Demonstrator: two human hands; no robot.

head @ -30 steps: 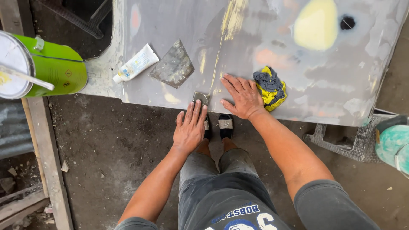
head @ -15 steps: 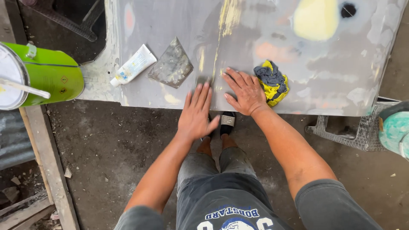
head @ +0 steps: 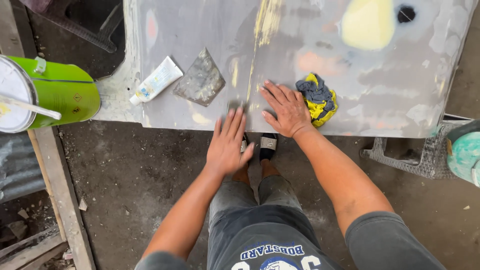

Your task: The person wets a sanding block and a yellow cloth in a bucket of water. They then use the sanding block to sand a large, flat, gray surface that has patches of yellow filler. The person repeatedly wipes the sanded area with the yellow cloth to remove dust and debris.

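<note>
A green can (head: 60, 97) with a stick in it lies far left. A white tube (head: 156, 80) and grey sanding sheet (head: 201, 80) rest on the grey panel (head: 380, 100). Left hand (head: 229, 145) and right hand (head: 284, 109) press flat, fingers spread, empty; a yellow-grey rag (head: 317, 97) touches the right.

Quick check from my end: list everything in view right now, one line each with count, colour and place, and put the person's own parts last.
Panel: one, grey with yellow and pink patches, across the top, on a stand.
Tube: one, white, on the panel's left end.
Mixing board: one, grey, smeared, right of the tube.
Rag: one, yellow and dark grey, on the panel beside the right hand.
Can: one, green with a white lid, at far left, a stick across its lid.
Wire stand: one, grey, under the panel's right end.
Teal container: one, at the right edge.
Sandals: black, on the dirt floor.
Left hand: flat, at the panel's near edge.
Right hand: flat on the panel.
</note>
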